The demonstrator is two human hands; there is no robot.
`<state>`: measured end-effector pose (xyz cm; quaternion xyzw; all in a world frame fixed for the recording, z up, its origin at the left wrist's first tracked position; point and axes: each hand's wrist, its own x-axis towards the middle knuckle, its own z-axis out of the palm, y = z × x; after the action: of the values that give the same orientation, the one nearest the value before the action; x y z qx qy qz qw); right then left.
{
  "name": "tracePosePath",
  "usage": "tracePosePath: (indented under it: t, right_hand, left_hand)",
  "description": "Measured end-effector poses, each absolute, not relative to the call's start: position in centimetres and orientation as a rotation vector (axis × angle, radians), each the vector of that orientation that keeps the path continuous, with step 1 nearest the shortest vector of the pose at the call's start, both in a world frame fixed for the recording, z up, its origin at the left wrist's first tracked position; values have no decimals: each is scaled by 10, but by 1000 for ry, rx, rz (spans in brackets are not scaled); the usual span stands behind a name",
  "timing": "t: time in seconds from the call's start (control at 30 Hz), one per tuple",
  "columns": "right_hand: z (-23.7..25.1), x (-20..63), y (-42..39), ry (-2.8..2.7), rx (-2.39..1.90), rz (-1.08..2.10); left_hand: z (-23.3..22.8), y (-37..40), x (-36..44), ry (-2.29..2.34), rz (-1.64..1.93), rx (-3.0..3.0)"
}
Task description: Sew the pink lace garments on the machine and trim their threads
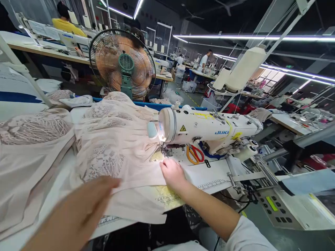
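Note:
A beige garment with lace cups [104,162] lies across the sewing machine table, one edge reaching the presser foot [164,150] of a white sewing machine [206,127]. My right hand [173,174] is just in front of the foot, fingers closed together on the garment's edge. Over the near part of the cloth is my left hand [78,205], smeared by motion, so its grip and any contact are unclear. Scissors with red and orange handles [195,154] rest on the machine bed, right of the needle.
More beige lace pieces [34,139] lie at the left. Behind the table stands a round fan [123,64]. Thread cones [246,68] sit on a stand above the machine. A control panel [277,209] is at lower right. Other people work at machines farther back.

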<state>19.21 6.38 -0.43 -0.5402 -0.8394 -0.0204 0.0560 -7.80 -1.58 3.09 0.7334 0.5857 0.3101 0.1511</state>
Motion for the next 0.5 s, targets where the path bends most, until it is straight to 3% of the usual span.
tracePosePath:
  t: [0.07, 0.17, 0.5]
  right_hand:
    - [-6, 191, 64, -2544, -1636, -71]
    - [-8, 194, 59, -2549, -1601, -59]
    - [-32, 237, 28, -2345, -1296, 41]
  left_hand:
    - [30, -1, -16, 1325, 692, 2367]
    - [15, 31, 42, 1292, 415, 2582]
    - [-5, 73, 52, 1445, 256, 2741]
